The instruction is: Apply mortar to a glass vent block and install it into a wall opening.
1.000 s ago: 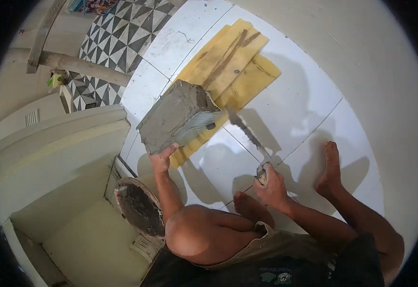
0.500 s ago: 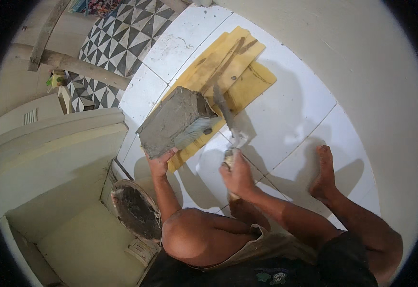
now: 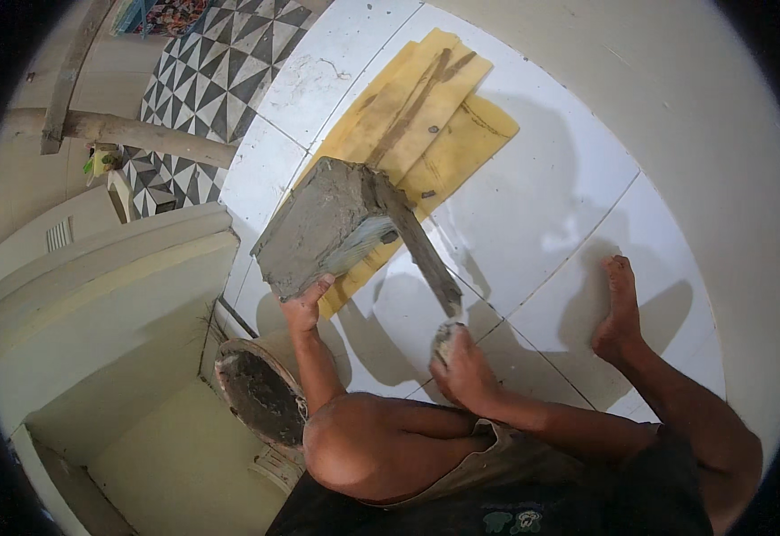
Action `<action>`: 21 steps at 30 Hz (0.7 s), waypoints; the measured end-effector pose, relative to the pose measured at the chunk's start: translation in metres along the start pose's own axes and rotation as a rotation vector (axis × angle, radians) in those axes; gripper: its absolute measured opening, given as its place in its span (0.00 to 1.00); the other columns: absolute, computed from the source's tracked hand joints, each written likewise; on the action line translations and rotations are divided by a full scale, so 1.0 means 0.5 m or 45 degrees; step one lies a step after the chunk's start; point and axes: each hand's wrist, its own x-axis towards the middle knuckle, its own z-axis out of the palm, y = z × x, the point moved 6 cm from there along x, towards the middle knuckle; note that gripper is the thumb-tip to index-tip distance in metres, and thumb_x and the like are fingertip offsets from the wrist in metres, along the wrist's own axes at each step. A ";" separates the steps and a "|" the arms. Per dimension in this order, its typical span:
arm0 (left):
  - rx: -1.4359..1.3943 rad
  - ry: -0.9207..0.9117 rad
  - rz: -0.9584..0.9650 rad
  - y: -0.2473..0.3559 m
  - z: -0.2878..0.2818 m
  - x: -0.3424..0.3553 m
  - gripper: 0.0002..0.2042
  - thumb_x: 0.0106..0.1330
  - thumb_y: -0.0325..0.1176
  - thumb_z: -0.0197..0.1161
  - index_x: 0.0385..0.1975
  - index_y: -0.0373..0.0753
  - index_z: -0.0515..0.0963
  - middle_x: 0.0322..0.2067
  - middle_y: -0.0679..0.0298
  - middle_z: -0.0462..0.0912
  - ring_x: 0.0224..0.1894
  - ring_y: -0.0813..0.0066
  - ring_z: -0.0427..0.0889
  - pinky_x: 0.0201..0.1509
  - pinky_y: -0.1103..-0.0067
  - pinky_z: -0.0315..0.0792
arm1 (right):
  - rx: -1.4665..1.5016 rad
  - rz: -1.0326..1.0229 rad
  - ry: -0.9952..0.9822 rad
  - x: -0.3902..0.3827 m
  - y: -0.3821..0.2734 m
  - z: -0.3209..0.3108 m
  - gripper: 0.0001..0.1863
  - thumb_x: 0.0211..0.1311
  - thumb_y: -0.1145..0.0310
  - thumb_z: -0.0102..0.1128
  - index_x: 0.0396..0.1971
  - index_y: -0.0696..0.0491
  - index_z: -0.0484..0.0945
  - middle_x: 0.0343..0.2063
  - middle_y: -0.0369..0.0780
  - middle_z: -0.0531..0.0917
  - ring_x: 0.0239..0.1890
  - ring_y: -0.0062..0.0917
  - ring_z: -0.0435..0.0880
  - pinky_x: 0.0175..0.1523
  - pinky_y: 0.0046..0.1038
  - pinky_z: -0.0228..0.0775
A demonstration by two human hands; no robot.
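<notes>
A box-shaped block, its top coated in wet grey mortar, is tilted above yellow sheets on the floor. My left hand is closed on its near edge, thumb on the side and the other fingers hidden beneath. A trowel is gripped by its handle in my right hand. Its mortar-smeared blade slants up to the block's right edge, where the tip appears to touch. The block's right side shows a paler, streaked, partly bare face.
A bucket with dark mortar residue inside stands left of my knee. White floor tiles surround the sheets, and small mortar crumbs lie on them. A pale wall rises at right. Wooden poles cross the far left, near a low partition.
My right hand has moved slightly nearer and to the right. The trowel blade has come from beside the block to its right edge. My left hand keeps its hold.
</notes>
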 end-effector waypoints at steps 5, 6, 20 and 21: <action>-0.080 -0.014 -0.025 0.006 -0.013 0.006 0.34 0.40 0.22 0.79 0.53 0.32 0.73 0.48 0.60 0.79 0.50 0.66 0.77 0.58 0.71 0.70 | 0.075 0.125 -0.071 0.003 -0.003 -0.092 0.22 0.56 0.68 0.59 0.49 0.61 0.66 0.37 0.55 0.75 0.41 0.53 0.76 0.44 0.45 0.70; -0.069 -0.013 -0.027 0.007 -0.008 0.006 0.34 0.40 0.22 0.79 0.53 0.32 0.73 0.48 0.60 0.79 0.50 0.66 0.77 0.58 0.71 0.70 | 0.146 0.219 -0.102 0.030 -0.001 -0.115 0.20 0.55 0.69 0.58 0.46 0.59 0.68 0.34 0.53 0.76 0.39 0.52 0.77 0.43 0.45 0.70; 0.073 -0.003 -0.037 -0.011 -0.008 0.003 0.36 0.39 0.27 0.80 0.53 0.32 0.72 0.49 0.60 0.79 0.49 0.66 0.77 0.57 0.71 0.71 | 0.963 0.505 -0.749 0.148 0.088 -0.073 0.14 0.65 0.62 0.50 0.34 0.59 0.74 0.19 0.36 0.74 0.17 0.23 0.75 0.20 0.27 0.68; 0.092 -0.022 -0.035 -0.004 -0.001 0.005 0.36 0.38 0.27 0.80 0.53 0.32 0.72 0.48 0.60 0.79 0.49 0.67 0.77 0.56 0.72 0.71 | 0.903 0.559 -0.697 0.124 0.093 -0.090 0.13 0.64 0.63 0.51 0.35 0.60 0.74 0.19 0.37 0.74 0.17 0.23 0.75 0.20 0.27 0.68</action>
